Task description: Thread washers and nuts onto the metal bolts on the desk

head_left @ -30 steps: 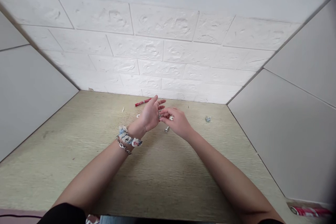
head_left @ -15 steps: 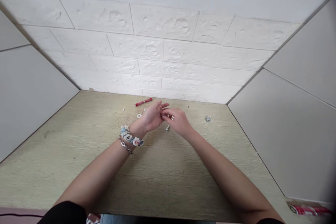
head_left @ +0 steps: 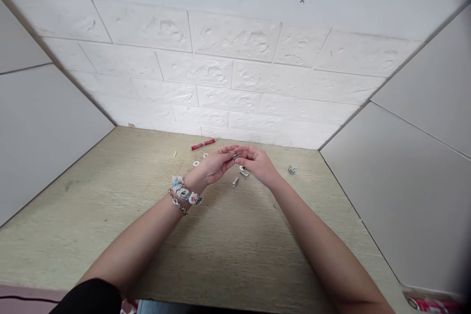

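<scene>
My left hand (head_left: 218, 165) and my right hand (head_left: 258, 165) meet above the table. Between their fingertips is a small, round metal piece (head_left: 235, 156), partly covered by the fingers; its exact kind is unclear. Both hands are closed on it, thumbs against fingers. Just below them on the table lie one bolt (head_left: 235, 182) and a second bolt (head_left: 244, 174). A washer (head_left: 242, 168) shows close to the right thumb. To the left of my left hand are another washer (head_left: 196, 163) and a third washer (head_left: 205, 155).
A red stick-like tube (head_left: 202, 144) lies near the white brick-patterned wall (head_left: 213, 96). Right of the hands is a small metal hardware piece (head_left: 292, 170). A white scrap (head_left: 175, 154) lies at the left. Side panels enclose the table (head_left: 235, 235); a red can-like object (head_left: 429, 304) sits bottom right.
My fingertips have come together on the small metal piece, and my left fingers have curled inward. A second bolt is now visible beside the first. The view has shifted slightly.
</scene>
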The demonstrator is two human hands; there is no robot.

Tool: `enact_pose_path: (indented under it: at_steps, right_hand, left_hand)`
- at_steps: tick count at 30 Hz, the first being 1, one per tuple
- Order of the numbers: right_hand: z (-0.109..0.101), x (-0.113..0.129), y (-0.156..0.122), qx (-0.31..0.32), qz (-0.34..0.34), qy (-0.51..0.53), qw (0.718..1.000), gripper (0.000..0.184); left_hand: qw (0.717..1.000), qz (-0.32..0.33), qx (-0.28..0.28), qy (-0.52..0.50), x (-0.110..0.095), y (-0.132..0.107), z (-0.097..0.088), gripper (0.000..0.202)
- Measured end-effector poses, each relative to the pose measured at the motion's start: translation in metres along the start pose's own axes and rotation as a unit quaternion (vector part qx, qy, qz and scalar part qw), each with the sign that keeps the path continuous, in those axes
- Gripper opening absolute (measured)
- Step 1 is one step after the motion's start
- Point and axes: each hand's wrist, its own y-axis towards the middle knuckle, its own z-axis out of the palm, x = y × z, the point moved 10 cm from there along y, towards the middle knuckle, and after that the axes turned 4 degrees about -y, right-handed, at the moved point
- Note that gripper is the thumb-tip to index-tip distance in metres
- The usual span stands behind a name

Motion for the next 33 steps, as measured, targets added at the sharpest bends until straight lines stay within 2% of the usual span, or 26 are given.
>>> enact_pose_path:
  at_steps: [4, 9, 14, 21, 26, 33]
  right_hand:
    - [-0.003, -0.001, 0.000, 0.007, 0.003, 0.038, 0.999, 0.032]
    - [-0.010, -0.009, 0.001, -0.004, 0.047, 0.106, 0.993, 0.045]
    - [-0.011, -0.011, -0.001, -0.006, 0.081, 0.159, 0.984, 0.043]
    - [-0.015, 0.002, -0.001, 0.012, 0.048, 0.085, 0.995, 0.042]
    - [-0.021, 0.013, -0.005, -0.005, 0.045, 0.017, 0.999, 0.041]
    - [-0.018, 0.018, -0.007, 0.005, 0.047, -0.009, 0.999, 0.039]
  left_hand:
    - [1.000, -0.009, -0.001, -0.006, 0.003, 0.000, -0.001, 0.018]
    - [1.000, -0.015, 0.009, -0.015, 0.006, 0.003, 0.001, 0.018]
    - [0.999, -0.033, 0.034, -0.020, 0.011, 0.000, 0.008, 0.017]
    - [0.996, -0.087, 0.023, -0.014, 0.024, -0.005, 0.008, 0.018]
    - [0.995, -0.090, 0.039, -0.024, 0.023, -0.005, 0.013, 0.019]
    - [0.995, -0.074, 0.063, 0.021, 0.015, -0.005, 0.014, 0.009]
